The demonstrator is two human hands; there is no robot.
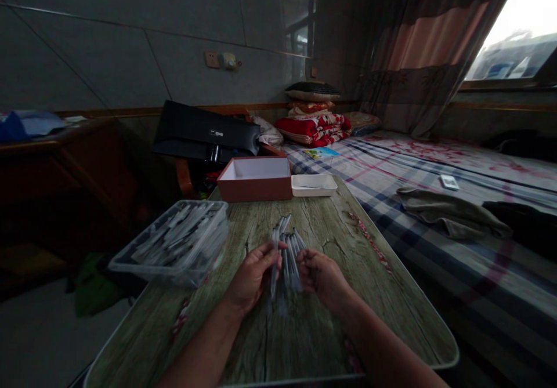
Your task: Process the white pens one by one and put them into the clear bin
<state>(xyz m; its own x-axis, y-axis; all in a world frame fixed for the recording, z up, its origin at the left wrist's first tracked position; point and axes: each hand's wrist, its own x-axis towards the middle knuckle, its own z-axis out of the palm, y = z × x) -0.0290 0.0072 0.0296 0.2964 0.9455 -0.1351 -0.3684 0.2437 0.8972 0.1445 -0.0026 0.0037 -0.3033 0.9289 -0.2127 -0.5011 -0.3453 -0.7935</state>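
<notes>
My left hand [251,278] and my right hand [322,276] meet over the middle of a small wood-grain table [383,307]. Between them is a bunch of several thin clear pen-like sticks [286,250], fanned upward. The left hand pinches one stick at the left of the bunch. My right hand's fingers curl round the rest. A clear plastic tub [174,250] full of the same kind of sticks stands at the table's left edge, overhanging it.
At the table's far end sit an open brown box with a white inside [256,179] and a shallow white tray [314,185]. A plaid-covered bed [435,202] lies to the right with folded bedding [315,124]. A dark monitor [204,133] leans behind.
</notes>
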